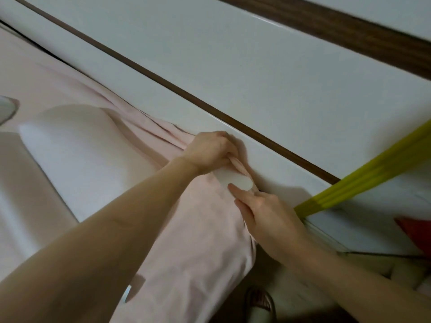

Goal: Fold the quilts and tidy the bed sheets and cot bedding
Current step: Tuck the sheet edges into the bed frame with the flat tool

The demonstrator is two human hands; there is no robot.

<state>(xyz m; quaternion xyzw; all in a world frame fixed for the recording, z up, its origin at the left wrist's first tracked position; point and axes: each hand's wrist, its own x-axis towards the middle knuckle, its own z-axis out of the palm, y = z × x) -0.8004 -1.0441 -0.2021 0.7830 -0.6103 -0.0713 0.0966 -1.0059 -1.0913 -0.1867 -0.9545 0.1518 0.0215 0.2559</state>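
— Standing right by the corner of the bed, what do you see her hands doing?

— Both are at the corner of the mattress (235, 181), where a small white patch of it shows bare. The left hand (211, 151) is clenched round a bunched edge of the pale pink fitted sheet (198, 241), knuckles up, the gathered cloth pinched between thumb and curled fingers just above that bare patch.

— And the other one?

— The right hand (268, 217) lies just below the patch, fingers (242, 194) fairly straight and pointing up and to the left, pressing on the sheet and the mattress corner. Whether the thumb has caught any cloth underneath, I cannot tell; it is hidden.

— Where does the sheet itself lie?

— Spread over the mattress, running from the corner down toward the person and away to the left, with long creases drawn tight along the white headboard (256, 78). The headboard has a dark wooden strip (163, 80) running across it, and the sheet is jammed up against its lower edge.

— Anything else on the bed?

— A white pillow (81, 148) to the left of the forearms, lying on the pink sheet, well apart from the hands.

— And to the right?

— A yellow-green band (363, 173) slanting up from beside the right hand toward the edge of view, and something red (412, 231) below it, too cut off to name. A sandalled foot (258, 304) shows on the floor at the bottom.
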